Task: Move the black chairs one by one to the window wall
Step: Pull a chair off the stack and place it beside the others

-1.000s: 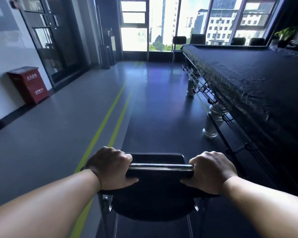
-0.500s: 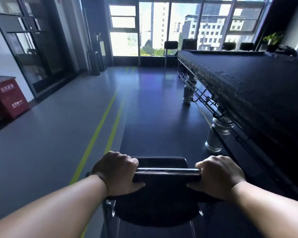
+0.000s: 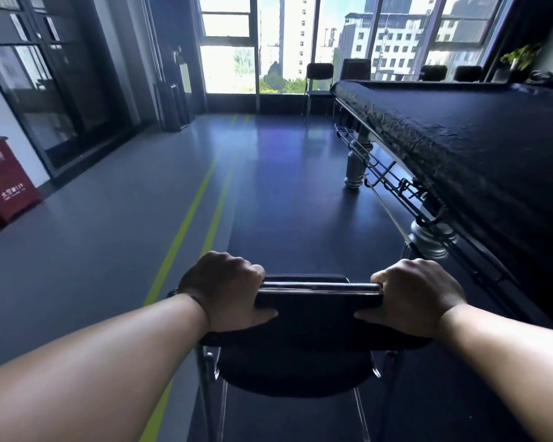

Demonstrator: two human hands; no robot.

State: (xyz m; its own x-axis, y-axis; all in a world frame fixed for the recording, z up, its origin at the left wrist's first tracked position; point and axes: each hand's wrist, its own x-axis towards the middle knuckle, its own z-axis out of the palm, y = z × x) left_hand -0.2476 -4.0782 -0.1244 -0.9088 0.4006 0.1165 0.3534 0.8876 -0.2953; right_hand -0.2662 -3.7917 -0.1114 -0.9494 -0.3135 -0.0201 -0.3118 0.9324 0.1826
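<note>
Since a second ago the chair and both hands have gone forward: the red box has slid to the left edge of view and the window wall is nearer.

The left hand point(image 3: 224, 291) grips the left end of the chair back, fingers curled over the top, thumb on the near face. The right hand point(image 3: 415, 298) grips the right end the same way. A shiny metal bar point(image 3: 320, 285) runs along the top between them.

The held black chair point(image 3: 300, 362) sits low centre in the view, back toward the person, on the dark strip of floor point(image 3: 284, 202). It is just right of the lines and left of the table, well short of the window wall point(image 3: 284, 43). I cannot tell if its legs touch the floor.

Writing: white characters on the red box point(image 3: 4, 183), too blurred to read.

Counts:
- 4 black chairs at the window wall: one in full point(image 3: 320, 74), a second beside it point(image 3: 356, 70), and two with only their backs showing over the table point(image 3: 433, 73) point(image 3: 467, 73).
- 2 yellow-green lines point(image 3: 186, 231) on the floor.
- 2 table legs in view, the near leg point(image 3: 428, 240) and the far leg point(image 3: 353, 167).
- 1 potted plant point(image 3: 521, 57) at the far right.

The big table under black cloth point(image 3: 476, 138) runs along the right, and a metal rack point(image 3: 396, 183) under its edge sticks out toward the chair's side. Dark glass doors point(image 3: 45, 90) stand on the left wall.
</note>
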